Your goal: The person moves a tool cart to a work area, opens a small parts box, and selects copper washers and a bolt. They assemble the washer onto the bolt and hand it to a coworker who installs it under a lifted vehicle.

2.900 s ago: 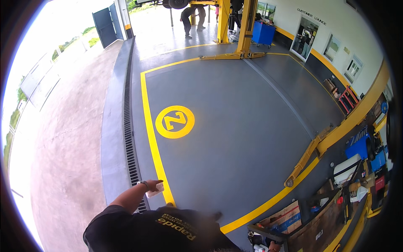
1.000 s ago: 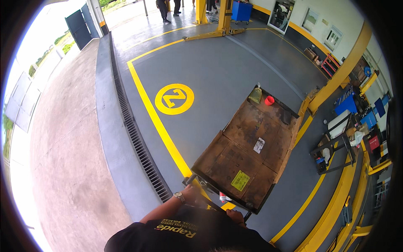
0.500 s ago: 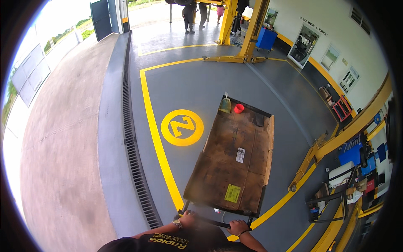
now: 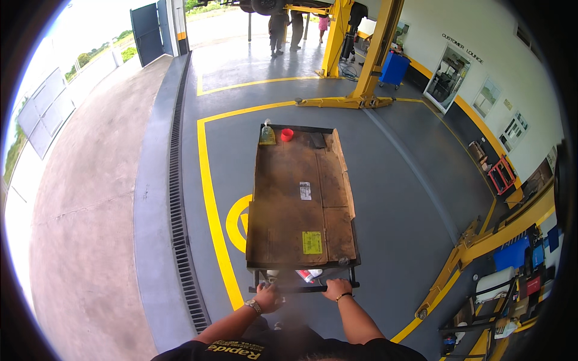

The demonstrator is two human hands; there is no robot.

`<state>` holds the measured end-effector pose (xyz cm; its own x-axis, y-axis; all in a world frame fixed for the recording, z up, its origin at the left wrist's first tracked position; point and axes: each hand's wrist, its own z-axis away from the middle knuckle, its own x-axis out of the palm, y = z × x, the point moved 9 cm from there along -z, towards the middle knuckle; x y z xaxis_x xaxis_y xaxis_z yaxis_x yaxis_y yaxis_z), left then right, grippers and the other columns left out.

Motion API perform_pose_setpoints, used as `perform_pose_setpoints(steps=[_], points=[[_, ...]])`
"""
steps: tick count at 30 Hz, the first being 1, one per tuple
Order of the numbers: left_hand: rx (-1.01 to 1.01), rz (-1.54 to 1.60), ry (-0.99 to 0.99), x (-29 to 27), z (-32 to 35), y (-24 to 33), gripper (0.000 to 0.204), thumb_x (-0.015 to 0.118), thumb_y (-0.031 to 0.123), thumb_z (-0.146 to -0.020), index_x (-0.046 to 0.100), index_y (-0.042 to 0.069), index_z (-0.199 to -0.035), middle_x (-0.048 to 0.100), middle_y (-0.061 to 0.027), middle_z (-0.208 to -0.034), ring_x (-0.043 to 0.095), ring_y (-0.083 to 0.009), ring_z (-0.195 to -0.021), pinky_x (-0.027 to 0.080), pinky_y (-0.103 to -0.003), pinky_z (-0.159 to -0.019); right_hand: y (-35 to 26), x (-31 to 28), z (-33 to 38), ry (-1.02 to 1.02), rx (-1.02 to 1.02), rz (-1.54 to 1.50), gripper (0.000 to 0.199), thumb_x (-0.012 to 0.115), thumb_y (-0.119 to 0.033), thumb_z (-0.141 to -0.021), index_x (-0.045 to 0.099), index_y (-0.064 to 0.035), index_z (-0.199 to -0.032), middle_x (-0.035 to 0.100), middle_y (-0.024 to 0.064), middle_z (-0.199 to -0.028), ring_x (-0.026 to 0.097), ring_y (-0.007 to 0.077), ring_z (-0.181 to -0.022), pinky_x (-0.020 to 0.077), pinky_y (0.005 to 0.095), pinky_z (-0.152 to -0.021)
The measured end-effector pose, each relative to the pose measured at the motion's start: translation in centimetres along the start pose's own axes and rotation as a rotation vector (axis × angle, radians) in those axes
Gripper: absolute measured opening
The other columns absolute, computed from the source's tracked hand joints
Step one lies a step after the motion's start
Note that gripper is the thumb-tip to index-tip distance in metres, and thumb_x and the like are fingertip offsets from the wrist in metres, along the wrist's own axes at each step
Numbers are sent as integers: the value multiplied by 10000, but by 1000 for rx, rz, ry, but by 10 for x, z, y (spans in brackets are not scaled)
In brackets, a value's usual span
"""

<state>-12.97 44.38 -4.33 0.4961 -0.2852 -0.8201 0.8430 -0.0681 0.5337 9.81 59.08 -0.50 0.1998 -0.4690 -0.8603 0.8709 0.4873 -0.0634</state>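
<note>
A dark-framed cart (image 4: 255, 265) stands straight ahead, its top lined with stained brown cardboard (image 4: 283, 222). My left hand (image 4: 268, 297) is closed at the left part of the black handle bar (image 4: 301, 289), with a watch on that wrist. Round the bar's right end wraps my right hand (image 4: 339, 290), a dark bracelet on its wrist. At the cart's far end sit a bag of yellowish stuff (image 4: 267, 135), a red cup (image 4: 287, 135) and a flat dark item (image 4: 317, 141). A white label (image 4: 306, 191) and a yellow-green label (image 4: 312, 242) lie on the cardboard.
Ahead stands a yellow lift post (image 4: 376, 60) with low arms (image 4: 328, 103) across the floor. Another lift arm (image 4: 442, 274) reaches in at the right, near a cluttered rack (image 4: 481, 319). A floor grate (image 4: 176, 210) runs along the left. Several people (image 4: 277, 33) stand far off.
The cart has swung left, from slanting rightward to pointing straight ahead, and now covers part of the yellow floor circle. Both hands stay on the handle, and more of my forearms shows.
</note>
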Motion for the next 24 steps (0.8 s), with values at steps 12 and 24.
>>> perform_pose_setpoints(steps=[12,24], points=[[-187,-116,16,-267,-255,-273,313,746,418,-812,803,219,-1046,587,-112,-1230,546,-319,-1279,236,-607,-1169,-107,-219,-403,56,-92,-51,420,748,-492,-815,733,-107,-980,757,169,-1058,711,366,-1027,556,471,-914],[-208,-181,186,-443,-527,-509,276,760,428,-820,806,203,-974,560,-123,-1177,506,-343,-1289,210,-694,-1141,-131,-393,-790,136,-203,29,302,750,-367,-838,726,-116,-1003,759,159,-963,731,366,-944,580,493,-827]])
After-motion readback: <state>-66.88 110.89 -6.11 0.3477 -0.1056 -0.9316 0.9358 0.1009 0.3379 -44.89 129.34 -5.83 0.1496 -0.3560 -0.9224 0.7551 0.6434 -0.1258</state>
